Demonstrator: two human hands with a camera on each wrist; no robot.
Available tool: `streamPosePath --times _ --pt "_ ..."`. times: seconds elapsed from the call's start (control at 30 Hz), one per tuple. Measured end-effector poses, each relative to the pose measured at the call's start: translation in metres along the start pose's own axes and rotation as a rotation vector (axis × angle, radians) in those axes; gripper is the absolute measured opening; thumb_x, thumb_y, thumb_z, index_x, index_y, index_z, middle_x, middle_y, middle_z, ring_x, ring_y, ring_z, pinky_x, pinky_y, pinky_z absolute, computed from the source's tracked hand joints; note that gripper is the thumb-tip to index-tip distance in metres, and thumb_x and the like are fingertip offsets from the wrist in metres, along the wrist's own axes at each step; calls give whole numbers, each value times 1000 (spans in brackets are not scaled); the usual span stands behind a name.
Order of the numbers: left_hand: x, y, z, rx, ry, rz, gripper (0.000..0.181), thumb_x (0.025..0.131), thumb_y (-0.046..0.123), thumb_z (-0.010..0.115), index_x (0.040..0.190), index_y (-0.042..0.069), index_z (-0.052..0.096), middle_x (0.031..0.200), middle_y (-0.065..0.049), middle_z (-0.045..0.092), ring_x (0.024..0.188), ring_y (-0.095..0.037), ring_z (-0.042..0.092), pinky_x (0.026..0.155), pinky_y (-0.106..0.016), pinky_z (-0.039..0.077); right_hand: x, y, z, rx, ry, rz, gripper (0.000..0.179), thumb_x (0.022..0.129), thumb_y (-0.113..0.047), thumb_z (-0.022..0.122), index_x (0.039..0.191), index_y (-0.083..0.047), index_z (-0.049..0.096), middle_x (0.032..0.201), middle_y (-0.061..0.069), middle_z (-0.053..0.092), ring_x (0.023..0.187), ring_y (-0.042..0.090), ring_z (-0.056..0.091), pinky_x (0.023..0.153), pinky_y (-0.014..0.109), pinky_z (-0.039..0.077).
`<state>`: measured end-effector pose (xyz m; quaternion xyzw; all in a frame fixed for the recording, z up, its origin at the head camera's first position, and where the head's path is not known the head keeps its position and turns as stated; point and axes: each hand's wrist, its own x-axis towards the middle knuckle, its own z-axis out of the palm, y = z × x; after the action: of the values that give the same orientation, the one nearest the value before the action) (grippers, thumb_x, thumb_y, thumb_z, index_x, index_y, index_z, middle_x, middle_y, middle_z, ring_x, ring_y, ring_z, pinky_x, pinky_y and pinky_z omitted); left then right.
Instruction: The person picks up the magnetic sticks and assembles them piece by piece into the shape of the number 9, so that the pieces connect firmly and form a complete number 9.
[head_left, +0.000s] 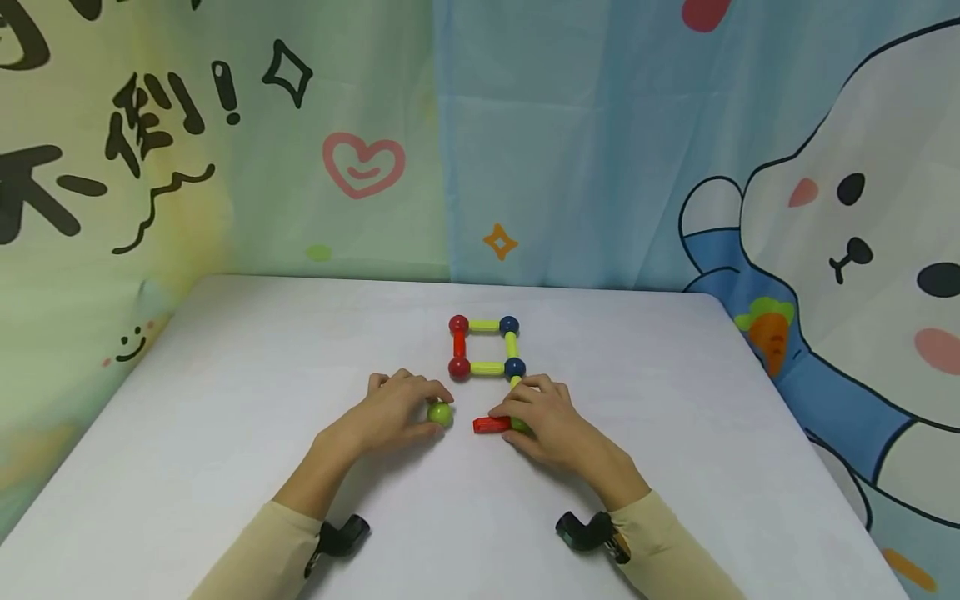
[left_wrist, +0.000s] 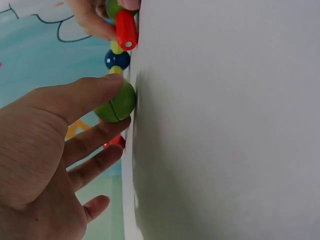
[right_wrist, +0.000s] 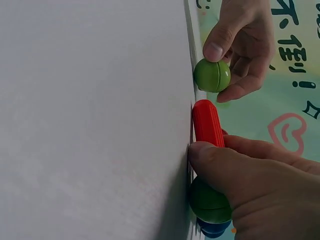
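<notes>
My left hand (head_left: 397, 410) pinches a loose green ball (head_left: 440, 414) between thumb and fingers, low over the white table. To its right, my right hand (head_left: 546, 421) grips a red rod (head_left: 491, 425) near a second green ball (right_wrist: 210, 201), which the hand partly covers in the head view. The red rod's free end points left at the loose ball, with a small gap between. Ahead of the hands lies a square of red balls (head_left: 459, 368), blue balls (head_left: 514, 368), yellow-green rods (head_left: 487, 368) and a red rod. Another yellow-green rod runs from the near blue ball to under my right fingers.
The white table (head_left: 247, 358) reaches back to a printed curtain (head_left: 525, 150) with a cartoon bear at right. Each wrist wears a small black camera (head_left: 345, 536) over a beige sleeve.
</notes>
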<state>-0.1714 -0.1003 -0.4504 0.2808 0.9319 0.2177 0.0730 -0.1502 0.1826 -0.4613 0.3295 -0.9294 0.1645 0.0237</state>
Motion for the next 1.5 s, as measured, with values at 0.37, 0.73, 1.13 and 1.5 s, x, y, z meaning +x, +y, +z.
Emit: streamPosePath --times 0.37,0.73,1.13,1.5 --pt "-1 5 -3 -17 15 18 34 89 29 80 120 26 69 105 14 68 111 -17 53 96 -54 31 -2 5 -1 83 25 40 24 92 -21 78 115 -23 74 113 -7 73 129 31 47 101 56 37" --pt "2 9 1 -70 -8 6 32 89 29 79 119 27 67 105 11 72 113 -17 54 101 -54 30 -4 6 1 207 34 81 24 93 -19 77 117 -20 74 117 -7 73 133 30 44 104 58 40" --pt "2 12 2 -96 -4 8 32 88 28 79 118 25 67 108 7 74 112 -17 54 101 -54 31 -3 5 5 289 11 121 25 95 -19 75 120 -19 73 120 -6 70 136 29 40 107 53 45" --pt "3 11 7 -123 -1 46 34 91 31 77 121 23 65 109 7 74 108 -16 55 99 -50 30 -1 4 6 307 28 106 24 95 -18 75 118 -19 73 118 -6 71 135 31 40 105 55 46"
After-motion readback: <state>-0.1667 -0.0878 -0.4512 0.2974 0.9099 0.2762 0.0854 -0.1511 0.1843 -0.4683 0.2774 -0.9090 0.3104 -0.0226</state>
